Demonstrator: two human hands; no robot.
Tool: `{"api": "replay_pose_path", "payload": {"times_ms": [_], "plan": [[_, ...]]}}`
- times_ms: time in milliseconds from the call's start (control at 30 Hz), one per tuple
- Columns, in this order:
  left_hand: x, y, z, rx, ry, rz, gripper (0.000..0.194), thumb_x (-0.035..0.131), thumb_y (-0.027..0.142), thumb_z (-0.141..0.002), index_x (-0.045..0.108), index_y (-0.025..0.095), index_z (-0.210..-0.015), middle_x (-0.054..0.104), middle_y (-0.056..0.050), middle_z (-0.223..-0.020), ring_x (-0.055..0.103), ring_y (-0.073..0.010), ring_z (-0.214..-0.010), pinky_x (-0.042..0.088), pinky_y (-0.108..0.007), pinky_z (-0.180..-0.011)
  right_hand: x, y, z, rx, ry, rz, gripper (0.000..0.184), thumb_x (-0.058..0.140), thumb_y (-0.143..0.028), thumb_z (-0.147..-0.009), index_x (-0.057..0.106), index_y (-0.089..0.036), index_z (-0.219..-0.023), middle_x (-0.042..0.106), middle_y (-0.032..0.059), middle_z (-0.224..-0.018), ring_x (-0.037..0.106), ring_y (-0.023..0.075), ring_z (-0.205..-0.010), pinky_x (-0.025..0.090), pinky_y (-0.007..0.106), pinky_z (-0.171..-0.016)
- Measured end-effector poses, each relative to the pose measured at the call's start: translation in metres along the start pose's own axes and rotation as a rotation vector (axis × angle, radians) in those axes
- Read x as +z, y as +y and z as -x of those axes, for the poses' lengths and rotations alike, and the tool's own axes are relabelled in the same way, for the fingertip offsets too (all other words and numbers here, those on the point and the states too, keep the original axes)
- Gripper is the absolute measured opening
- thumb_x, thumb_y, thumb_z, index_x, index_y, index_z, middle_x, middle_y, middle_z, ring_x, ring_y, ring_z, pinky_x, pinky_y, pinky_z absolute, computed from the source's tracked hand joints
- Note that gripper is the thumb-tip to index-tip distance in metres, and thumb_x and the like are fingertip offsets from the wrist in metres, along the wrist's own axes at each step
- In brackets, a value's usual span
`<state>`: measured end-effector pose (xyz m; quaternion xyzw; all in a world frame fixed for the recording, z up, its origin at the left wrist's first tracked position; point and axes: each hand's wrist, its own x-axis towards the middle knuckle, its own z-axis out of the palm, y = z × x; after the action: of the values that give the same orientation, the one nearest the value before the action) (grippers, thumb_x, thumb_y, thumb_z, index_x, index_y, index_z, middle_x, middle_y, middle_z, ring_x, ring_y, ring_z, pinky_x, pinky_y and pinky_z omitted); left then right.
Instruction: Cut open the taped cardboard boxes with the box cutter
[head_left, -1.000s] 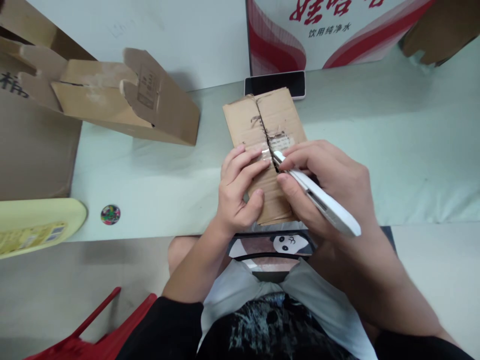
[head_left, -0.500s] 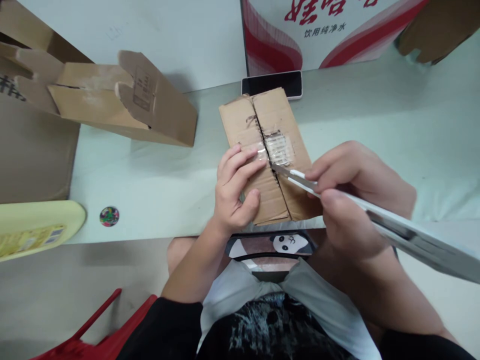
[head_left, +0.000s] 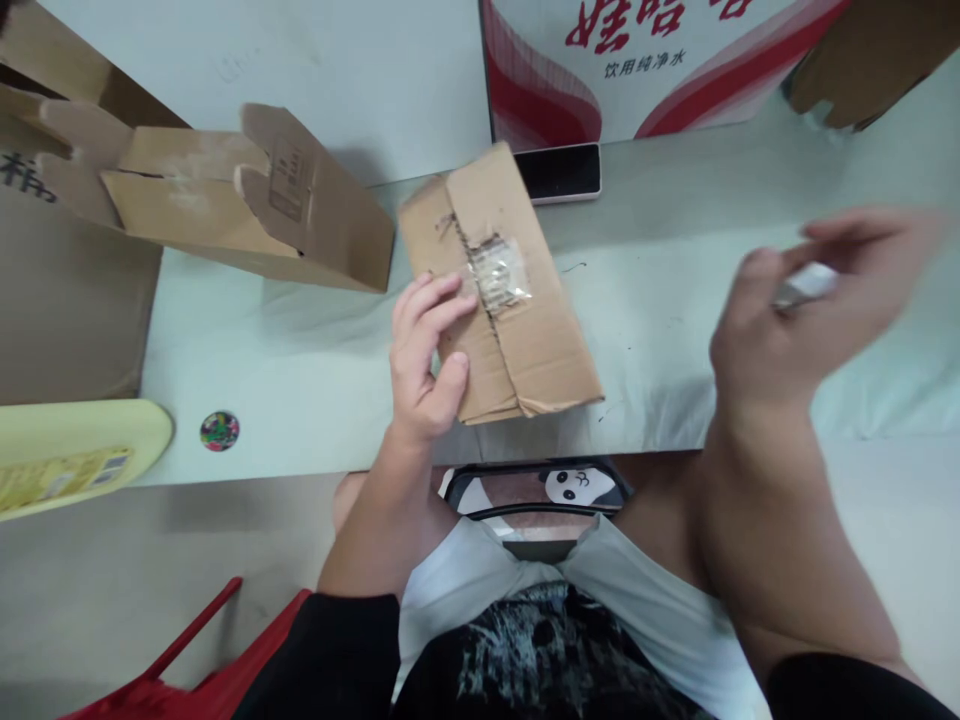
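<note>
A small cardboard box (head_left: 540,350) lies askew on the table, with torn clear tape and a white label patch by its middle seam. My left hand (head_left: 424,355) grips the box's left side, fingers across the top and thumb near the front corner. Off to the right, apart from the box, my right hand (head_left: 810,310) is blurred by motion. It is closed around a utility knife (head_left: 806,287); only a pale end shows between the fingers, and the blade is not visible.
A phone (head_left: 561,172) lies behind the box, against a red and white carton (head_left: 660,90). An open brown carton (head_left: 330,210) stands at left, near a round colourful sticker (head_left: 220,431) and a yellow bottle (head_left: 82,455). A panda-print bag (head_left: 570,487) sits below the table edge.
My right hand has drawn the utility knife away from the box seam and swung right, turning over. My left hand has shifted the box left and tilted it.
</note>
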<state>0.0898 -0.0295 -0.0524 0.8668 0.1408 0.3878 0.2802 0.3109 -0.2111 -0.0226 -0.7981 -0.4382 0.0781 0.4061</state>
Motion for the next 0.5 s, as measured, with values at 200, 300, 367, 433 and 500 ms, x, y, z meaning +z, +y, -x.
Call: {"api": "replay_pose_path", "payload": {"times_ms": [200,300,367,433,500], "plan": [[-0.013,-0.035,0.007,-0.18,0.173,0.048,0.041,0.06,0.062,-0.096,0.066,0.031,-0.122,0.066,-0.005,-0.138,0.061,-0.0304,-0.133,0.05,-0.053,-0.114,0.025,0.024,-0.013,0.147,-0.007,0.206,0.021,0.054,-0.033,-0.092,0.066,-0.021,-0.104,0.068,0.0119,-0.093,0.061,0.0283,-0.091,0.05,0.043,-0.08],[-0.009,-0.068,0.016,-0.339,0.254,0.095,0.054,0.067,0.075,-0.084,0.061,0.027,-0.109,0.068,-0.002,-0.127,0.063,-0.0287,-0.125,0.054,-0.053,-0.107,0.03,0.043,-0.017,0.255,-0.049,0.377,0.025,0.052,-0.028,-0.09,0.068,-0.018,-0.106,0.068,0.0155,-0.097,0.059,0.0291,-0.088,0.048,0.046,-0.082],[0.0,-0.093,0.021,-0.394,0.277,0.101,0.055,0.062,0.078,-0.087,0.056,0.025,-0.102,0.068,0.001,-0.105,0.067,-0.0218,-0.106,0.057,-0.049,-0.094,0.033,0.049,-0.019,0.273,-0.126,0.428,0.03,0.047,-0.026,-0.093,0.07,-0.018,-0.11,0.068,0.0179,-0.103,0.059,0.0311,-0.092,0.046,0.05,-0.086],[0.01,-0.116,0.027,-0.43,0.254,0.096,0.051,0.061,0.074,-0.092,0.052,0.024,-0.098,0.062,0.005,-0.088,0.063,-0.0132,-0.085,0.056,-0.041,-0.08,0.036,0.049,-0.022,0.272,-0.183,0.417,0.035,0.042,-0.024,-0.095,0.07,-0.018,-0.116,0.067,0.0193,-0.108,0.06,0.0348,-0.1,0.045,0.055,-0.091],[0.017,-0.131,0.032,-0.43,0.199,0.084,0.051,0.063,0.073,-0.092,0.049,0.024,-0.097,0.059,0.007,-0.085,0.061,-0.0103,-0.081,0.055,-0.036,-0.075,0.039,0.045,-0.023,0.262,-0.183,0.392,0.039,0.041,-0.022,-0.096,0.071,-0.019,-0.121,0.067,0.0201,-0.114,0.059,0.0384,-0.108,0.043,0.058,-0.094]]}}
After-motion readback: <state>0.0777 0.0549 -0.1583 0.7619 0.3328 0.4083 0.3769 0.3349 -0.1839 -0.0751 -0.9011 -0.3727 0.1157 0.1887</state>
